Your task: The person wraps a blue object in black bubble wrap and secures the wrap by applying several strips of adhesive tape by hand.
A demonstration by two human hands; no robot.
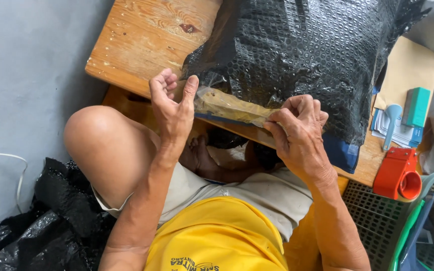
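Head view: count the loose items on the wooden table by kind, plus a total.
Black bubble-wrapped parcel: 1
Red tape dispenser: 1
Teal box: 1
Light blue scoop-shaped tool: 1
Paper stack: 1
Brown envelope: 1
Total: 6

Left hand and right hand press brown tape onto the parcel.

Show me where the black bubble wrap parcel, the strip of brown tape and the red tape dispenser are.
black bubble wrap parcel point(307, 45), head view, middle of its wrapped top.
strip of brown tape point(229, 106), head view, middle of the strip between the hands.
red tape dispenser point(397, 173), head view, its red body.
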